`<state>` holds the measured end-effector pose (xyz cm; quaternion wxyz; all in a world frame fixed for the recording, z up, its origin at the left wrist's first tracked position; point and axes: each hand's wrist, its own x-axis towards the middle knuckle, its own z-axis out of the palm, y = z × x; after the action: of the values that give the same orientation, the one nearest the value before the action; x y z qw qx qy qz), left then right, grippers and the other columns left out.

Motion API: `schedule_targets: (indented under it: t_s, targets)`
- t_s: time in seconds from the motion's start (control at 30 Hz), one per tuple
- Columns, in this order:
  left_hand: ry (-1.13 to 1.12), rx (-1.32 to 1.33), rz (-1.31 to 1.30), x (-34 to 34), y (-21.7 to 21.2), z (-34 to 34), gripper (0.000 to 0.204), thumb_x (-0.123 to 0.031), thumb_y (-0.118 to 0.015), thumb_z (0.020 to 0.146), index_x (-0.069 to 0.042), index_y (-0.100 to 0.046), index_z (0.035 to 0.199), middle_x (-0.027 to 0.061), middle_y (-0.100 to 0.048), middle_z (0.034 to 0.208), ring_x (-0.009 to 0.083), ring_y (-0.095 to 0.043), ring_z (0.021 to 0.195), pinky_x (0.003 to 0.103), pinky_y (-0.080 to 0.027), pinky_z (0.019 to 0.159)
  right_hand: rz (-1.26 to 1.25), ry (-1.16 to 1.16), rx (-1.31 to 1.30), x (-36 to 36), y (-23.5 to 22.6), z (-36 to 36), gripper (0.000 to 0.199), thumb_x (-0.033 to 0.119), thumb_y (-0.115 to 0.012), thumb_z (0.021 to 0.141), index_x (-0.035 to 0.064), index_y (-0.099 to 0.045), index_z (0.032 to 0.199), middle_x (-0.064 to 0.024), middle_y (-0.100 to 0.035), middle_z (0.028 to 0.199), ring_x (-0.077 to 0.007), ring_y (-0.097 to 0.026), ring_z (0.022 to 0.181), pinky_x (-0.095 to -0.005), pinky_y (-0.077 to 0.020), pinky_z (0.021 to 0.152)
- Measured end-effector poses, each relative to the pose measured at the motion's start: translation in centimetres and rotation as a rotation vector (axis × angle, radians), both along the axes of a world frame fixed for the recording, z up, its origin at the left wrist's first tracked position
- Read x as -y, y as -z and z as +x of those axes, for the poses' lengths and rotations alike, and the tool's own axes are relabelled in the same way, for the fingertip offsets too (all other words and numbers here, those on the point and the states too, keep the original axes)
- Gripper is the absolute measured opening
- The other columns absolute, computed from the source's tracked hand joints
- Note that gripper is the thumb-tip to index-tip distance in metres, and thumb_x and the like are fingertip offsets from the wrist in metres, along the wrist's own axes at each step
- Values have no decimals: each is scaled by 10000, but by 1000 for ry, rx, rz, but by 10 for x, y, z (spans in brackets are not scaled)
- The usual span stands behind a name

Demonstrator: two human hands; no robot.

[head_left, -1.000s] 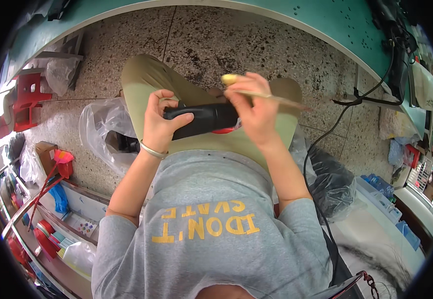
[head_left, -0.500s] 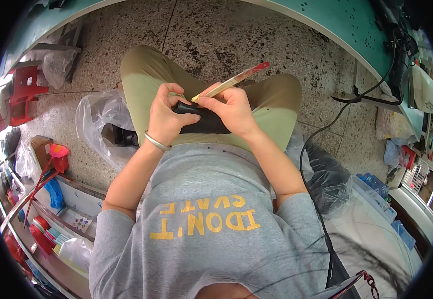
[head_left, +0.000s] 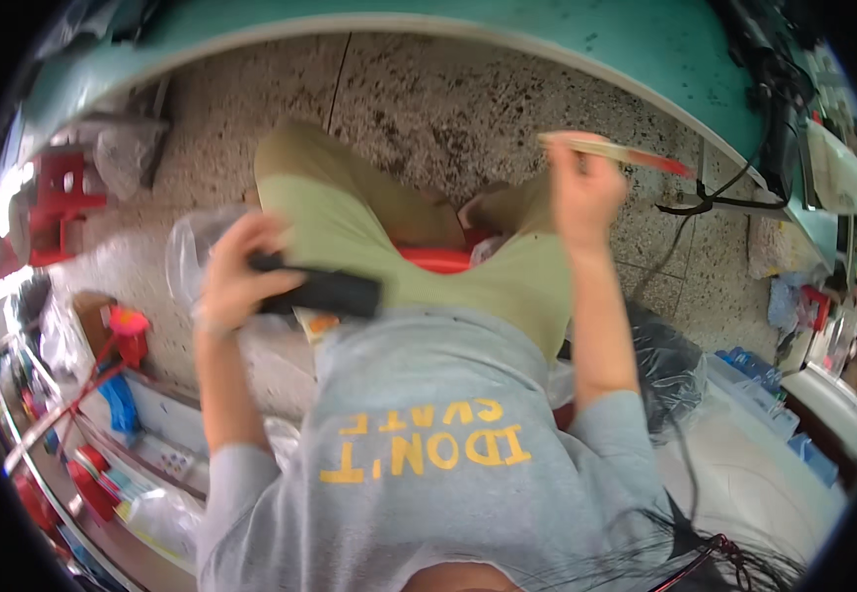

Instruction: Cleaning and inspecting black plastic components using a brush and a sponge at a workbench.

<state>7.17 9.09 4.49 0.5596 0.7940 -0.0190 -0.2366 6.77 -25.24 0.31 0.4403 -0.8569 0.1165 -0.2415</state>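
Since the earlier frame, our hands have parted. Our left hand (head_left: 236,271) has swung out left, closed around the black oblong device (head_left: 325,293), which lies across our left thigh. Our right hand (head_left: 581,187) has risen far right, fingers pinched on a thin brush (head_left: 611,151) with a red handle, held over the speckled floor (head_left: 428,99) near the teal table (head_left: 645,49).

Grey sweatshirt (head_left: 428,464) with yellow lettering, sleeves pushed up the forearms; olive-green trousers (head_left: 369,232); thin bracelet at left wrist.
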Motion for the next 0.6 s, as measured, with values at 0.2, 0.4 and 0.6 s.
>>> schedule_targets:
  t_s: [0.2,0.4,0.6]
  targets:
    - [-128,-612,347,-228,266,-69,756,-87,-786,543,-21,-459,1221,77,-580,672,237,-576,705,326,-488,656,136,-53,268,5,-49,43,120,51,-597,842,-16,-596,941,-64,-632,848,-94,-591,777,-208,-461,699]
    - [-384,-530,1321,-254,244,-79,799,-307,-700,701,-132,-284,1360,235,-459,1218,384,-526,1064,443,-474,834,286,-162,304,19,-107,69,133,53,-625,813,-15,-614,926,-49,-630,890,-97,-587,774,-222,-470,708]
    - [-419,-465,608,-167,131,-26,383,-160,-640,753,21,-565,1082,136,-643,901,200,-628,800,320,-504,709,-374,-260,622,-11,-139,128,148,64,-645,716,-11,-612,840,-148,-618,864,-289,-596,738,-350,-467,641]
